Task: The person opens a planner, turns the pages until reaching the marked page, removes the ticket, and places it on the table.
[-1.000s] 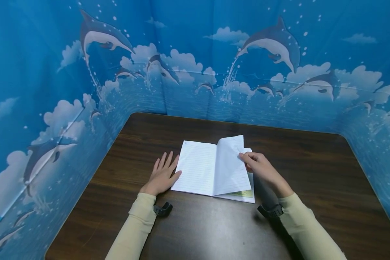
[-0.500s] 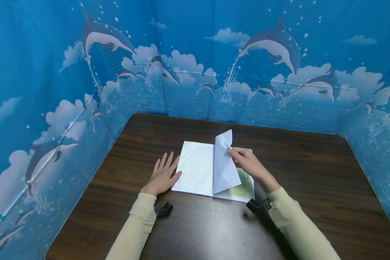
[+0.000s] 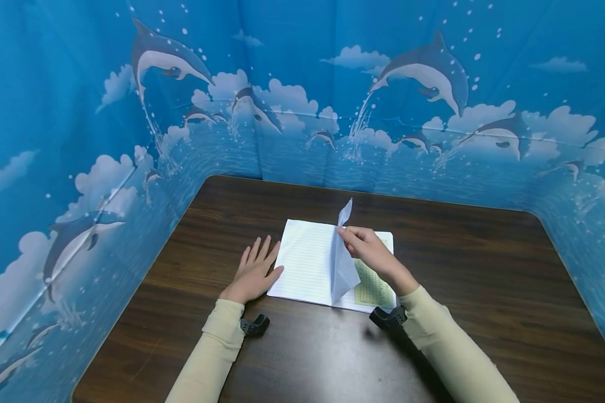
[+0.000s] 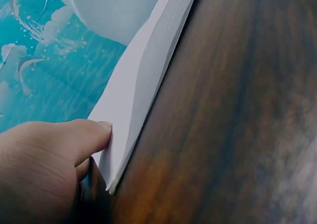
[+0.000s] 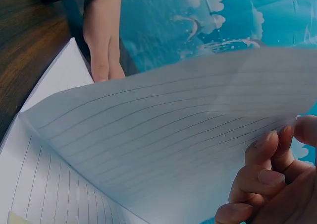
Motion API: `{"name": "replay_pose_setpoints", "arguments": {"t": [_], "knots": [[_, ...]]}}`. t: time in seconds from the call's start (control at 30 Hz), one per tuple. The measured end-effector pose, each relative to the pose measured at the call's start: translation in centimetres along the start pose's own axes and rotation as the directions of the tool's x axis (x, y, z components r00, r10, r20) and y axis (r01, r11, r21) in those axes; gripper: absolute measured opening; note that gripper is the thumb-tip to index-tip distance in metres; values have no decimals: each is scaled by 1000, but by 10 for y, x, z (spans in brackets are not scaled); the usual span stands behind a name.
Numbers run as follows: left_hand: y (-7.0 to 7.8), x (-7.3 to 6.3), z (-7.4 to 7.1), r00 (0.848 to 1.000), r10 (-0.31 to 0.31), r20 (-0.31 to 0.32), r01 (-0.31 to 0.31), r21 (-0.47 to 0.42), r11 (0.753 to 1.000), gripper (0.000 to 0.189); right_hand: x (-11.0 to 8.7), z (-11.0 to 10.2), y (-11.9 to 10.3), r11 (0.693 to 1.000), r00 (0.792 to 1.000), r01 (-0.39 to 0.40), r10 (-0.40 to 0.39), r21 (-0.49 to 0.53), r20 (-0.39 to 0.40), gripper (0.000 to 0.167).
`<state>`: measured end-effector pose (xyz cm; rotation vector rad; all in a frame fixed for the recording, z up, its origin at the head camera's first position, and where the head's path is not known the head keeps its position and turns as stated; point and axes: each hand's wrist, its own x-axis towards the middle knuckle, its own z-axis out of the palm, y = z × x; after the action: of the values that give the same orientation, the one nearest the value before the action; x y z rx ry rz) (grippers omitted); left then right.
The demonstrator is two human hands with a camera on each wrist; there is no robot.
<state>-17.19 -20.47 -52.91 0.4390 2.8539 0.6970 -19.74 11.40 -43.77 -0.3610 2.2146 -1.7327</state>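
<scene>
An open notebook (image 3: 305,260) with ruled white pages lies on the dark wooden table. Its raised page (image 3: 344,274) stands nearly upright near the middle fold, pinched at the outer edge between the thumb and fingers of my right hand (image 3: 375,254). Under that page, on the right side, a yellow-green printed sheet (image 3: 372,284) shows. My left hand (image 3: 252,275) lies flat with fingers spread at the notebook's left edge, its thumb touching the page border. In the right wrist view the lifted page (image 5: 163,115) curves up, with lines on its surface.
The wooden table (image 3: 484,291) stretches out on both sides of the notebook. A blue curtain (image 3: 292,67) printed with dolphins and clouds hangs behind and to the left. Each wrist wears a black band, the left band (image 3: 255,325) and the right band (image 3: 387,317).
My right hand has moved left, bringing the page from lying over the right side to nearly upright. More of the yellow-green sheet has come into view. The left hand has stayed still.
</scene>
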Motion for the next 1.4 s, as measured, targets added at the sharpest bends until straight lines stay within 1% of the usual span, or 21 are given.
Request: {"name": "replay_pose_setpoints", "arguments": {"t": [0.13, 0.33, 0.43, 0.6, 0.83, 0.97, 1.13, 1.2, 1.4], "knots": [[1, -1, 0, 1000, 0, -9, 0, 6, 1000, 72, 2, 4, -2, 1000, 1000, 10, -10, -12, 7, 44], [4, -1, -4, 1000, 2, 3, -2, 19, 1000, 72, 5, 10, -3, 1000, 1000, 19, -19, -22, 19, 42], [5, 0, -4, 1000, -4, 10, 4, 29, 1000, 72, 9, 14, -3, 998, 998, 48, -46, -41, 37, 42], [4, 1, -2, 1000, 12, -6, -12, 18, 1000, 72, 15, 23, -2, 994, 995, 88, -85, -69, 48, 43], [3, 2, 0, 998, 48, -30, -48, -4, 999, 71, 16, 34, 4, 998, 996, 56, -53, -42, 73, 43], [4, 1, -1, 998, 44, -39, -44, -6, 999, 70, 16, 38, 9, 996, 994, 61, -55, -60, 93, 43], [3, 0, 0, 1000, 9, -22, -9, 7, 1000, 66, 13, 41, 18, 989, 989, 65, -46, -132, 140, 42], [3, 0, 0, 1000, -4, -15, 4, 8, 1000, 64, 11, 41, 21, 983, 987, 63, -36, -171, 158, 39], [2, -1, 0, 999, 13, -46, -15, -42, 999, 65, 6, 42, 24, 965, 978, 65, -11, -255, 210, 29]]}}
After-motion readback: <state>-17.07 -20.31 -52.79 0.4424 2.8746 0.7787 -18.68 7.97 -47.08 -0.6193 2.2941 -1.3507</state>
